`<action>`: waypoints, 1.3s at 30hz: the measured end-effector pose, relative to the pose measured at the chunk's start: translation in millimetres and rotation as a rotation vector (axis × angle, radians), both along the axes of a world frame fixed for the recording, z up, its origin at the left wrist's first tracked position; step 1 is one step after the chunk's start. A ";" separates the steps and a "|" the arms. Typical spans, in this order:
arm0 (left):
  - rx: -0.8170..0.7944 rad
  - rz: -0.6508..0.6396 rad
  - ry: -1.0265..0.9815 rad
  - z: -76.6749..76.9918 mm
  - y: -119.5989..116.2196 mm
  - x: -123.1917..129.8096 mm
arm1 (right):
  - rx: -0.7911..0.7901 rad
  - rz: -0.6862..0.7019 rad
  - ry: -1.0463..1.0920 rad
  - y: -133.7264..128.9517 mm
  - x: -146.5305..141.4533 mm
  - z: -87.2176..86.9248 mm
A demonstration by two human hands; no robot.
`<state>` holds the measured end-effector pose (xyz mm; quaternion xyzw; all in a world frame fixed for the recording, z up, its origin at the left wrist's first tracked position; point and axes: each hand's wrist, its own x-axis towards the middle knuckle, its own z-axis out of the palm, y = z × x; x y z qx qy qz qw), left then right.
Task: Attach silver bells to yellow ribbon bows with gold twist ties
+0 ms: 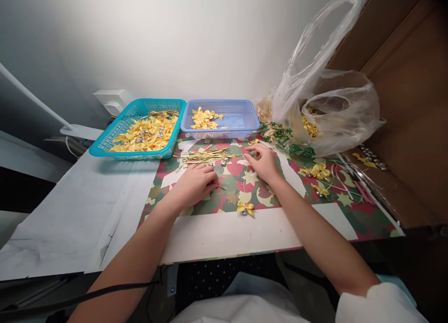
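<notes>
My left hand [198,185] rests low over the patterned mat with its fingers curled closed. From under them pokes the thin end of a gold twist tie [221,187]. Thumb and forefinger of my right hand [263,163] come together at the right end of a loose pile of gold twist ties [210,155]; a thin pale strand [244,176] seems to hang from that pinch. Small silver bells [225,162] lie between the hands. Nearer to me sits a yellow ribbon bow [246,207] with a silver bell.
A teal basket [136,153] of yellow bows and bells stands back left, beside a blue basket [241,122] with fewer bows. Clear plastic bags [336,113] fill the back right. More bows [318,171] and pink-handled scissors [364,192] lie at right.
</notes>
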<state>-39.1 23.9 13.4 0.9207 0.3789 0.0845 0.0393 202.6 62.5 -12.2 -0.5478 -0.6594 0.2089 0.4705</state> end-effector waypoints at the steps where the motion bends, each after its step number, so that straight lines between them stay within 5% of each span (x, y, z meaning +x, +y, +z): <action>1: 0.023 -0.005 0.006 -1.8 -0.3 1.2 | 0.038 0.044 -0.025 -3.5 -3.1 3.4; 6: 0.135 0.018 0.009 -5.8 -3.5 9.1 | -0.015 0.469 -0.358 -29.7 -30.0 28.7; 10: 0.216 0.062 -0.081 -4.1 -8.2 16.3 | -0.106 0.450 -0.733 -43.6 -46.7 51.7; 14: 0.218 0.097 -0.191 -2.8 -11.4 18.7 | -0.117 0.371 -0.870 -45.7 -42.4 67.0; 25: -0.263 0.308 -0.396 5.1 -15.3 20.4 | 0.079 0.213 -0.724 -52.9 -8.4 55.0; 34: -0.166 0.377 -0.311 3.3 -13.0 19.5 | 0.050 0.098 -0.660 -60.1 1.3 50.0; 39: -0.183 0.449 -0.637 3.6 -18.9 27.8 | -0.105 0.093 -0.399 -61.8 -6.2 43.1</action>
